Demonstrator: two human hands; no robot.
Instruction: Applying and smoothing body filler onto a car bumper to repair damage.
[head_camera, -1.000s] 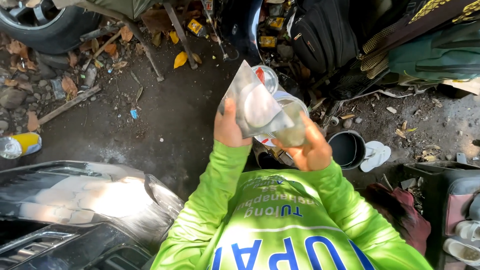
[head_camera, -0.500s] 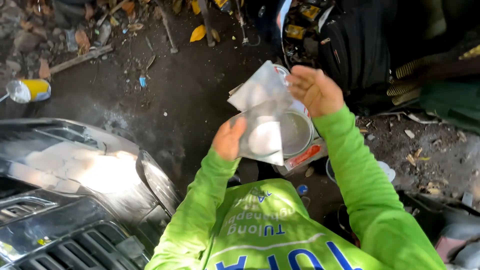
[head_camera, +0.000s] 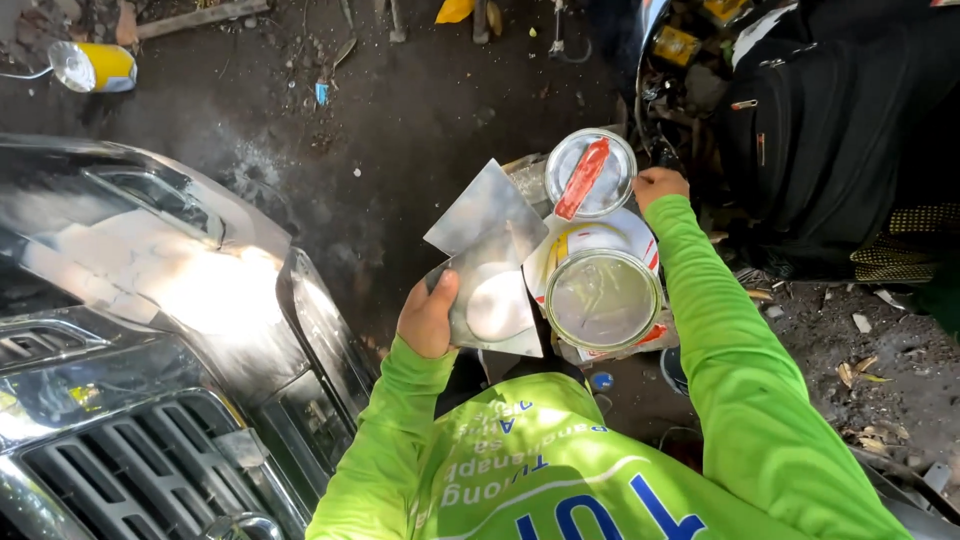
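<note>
Dirt ground (head_camera: 420, 110) lies open beyond left hand (head_camera: 428, 318) gripping metal plates (head_camera: 487, 262).

Flat metal sheet (head_camera: 487, 262), shiny, smeared with white putty, tilted. Beside it, open tin (head_camera: 603, 298); small can (head_camera: 590, 173) beyond, red stick across.

Left hand (head_camera: 428, 318) grips metal sheets (head_camera: 487, 262); right hand (head_camera: 659, 187) beside, perhaps touching, lid (head_camera: 590, 173).

Fingers of the right hand (head_camera: 660, 187) hidden behind the round open tin with the red stick (head_camera: 590, 174). Left hand (head_camera: 428, 318) fingertips tucked under the flat grey metal sheets (head_camera: 490, 262). Yellow spray can (head_camera: 93, 66) too small to make out.
</note>
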